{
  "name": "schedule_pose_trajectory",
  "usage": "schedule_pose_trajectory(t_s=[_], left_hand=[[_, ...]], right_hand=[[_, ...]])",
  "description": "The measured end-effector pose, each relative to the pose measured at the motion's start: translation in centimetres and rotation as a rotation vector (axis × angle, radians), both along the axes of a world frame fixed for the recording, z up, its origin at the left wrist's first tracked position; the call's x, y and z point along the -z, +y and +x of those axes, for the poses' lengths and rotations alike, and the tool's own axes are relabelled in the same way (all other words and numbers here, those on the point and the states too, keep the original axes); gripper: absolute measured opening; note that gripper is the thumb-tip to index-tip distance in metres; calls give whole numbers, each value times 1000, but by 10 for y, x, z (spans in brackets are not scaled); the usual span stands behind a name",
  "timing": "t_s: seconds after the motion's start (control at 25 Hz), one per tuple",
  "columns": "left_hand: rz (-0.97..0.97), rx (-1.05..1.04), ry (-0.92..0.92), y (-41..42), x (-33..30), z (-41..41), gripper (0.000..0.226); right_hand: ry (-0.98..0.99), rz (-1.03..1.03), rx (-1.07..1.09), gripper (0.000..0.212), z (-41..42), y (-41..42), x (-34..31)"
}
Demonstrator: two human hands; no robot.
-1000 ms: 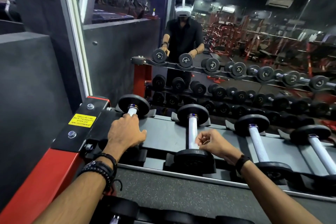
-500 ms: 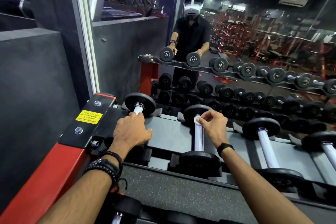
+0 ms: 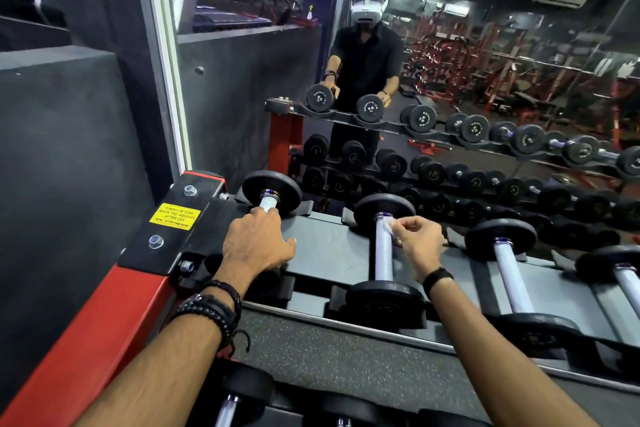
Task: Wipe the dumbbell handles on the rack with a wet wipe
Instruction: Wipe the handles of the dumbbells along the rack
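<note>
Black dumbbells with silver handles lie in a row on the top shelf of the rack (image 3: 325, 253). My left hand (image 3: 256, 246) grips the handle of the leftmost dumbbell (image 3: 272, 189), hiding most of that handle. My right hand (image 3: 419, 243) pinches a small white wet wipe (image 3: 393, 227) against the upper part of the second dumbbell's handle (image 3: 383, 260), just below its far weight plate. Two more dumbbells (image 3: 509, 267) lie to the right, untouched.
A wall mirror behind the rack reflects me and the rows of dumbbells. The rack's red side frame (image 3: 104, 315) with a yellow notice sticker (image 3: 175, 216) is at left. A lower shelf with more dumbbells (image 3: 242, 388) sits below my arms.
My right hand has moved from the near end of the second dumbbell's handle up to its far end, carrying the wipe. My left hand has stayed on the first dumbbell.
</note>
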State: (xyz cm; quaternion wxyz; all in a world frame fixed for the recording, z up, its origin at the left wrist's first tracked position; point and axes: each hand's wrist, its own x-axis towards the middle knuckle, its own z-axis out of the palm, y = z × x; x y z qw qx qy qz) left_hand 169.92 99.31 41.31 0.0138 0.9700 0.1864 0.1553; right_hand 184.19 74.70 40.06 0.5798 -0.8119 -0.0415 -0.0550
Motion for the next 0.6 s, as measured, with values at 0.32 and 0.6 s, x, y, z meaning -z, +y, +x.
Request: schedule_pose_trajectory(t_s=[0.32, 0.6], left_hand=[[-7, 10, -10, -1, 2, 3, 56], [-12, 6, -20, 0, 1, 1, 55]], right_hand=[[536, 36, -247, 13, -25, -14, 5], [750, 339, -311, 32, -21, -6, -6]])
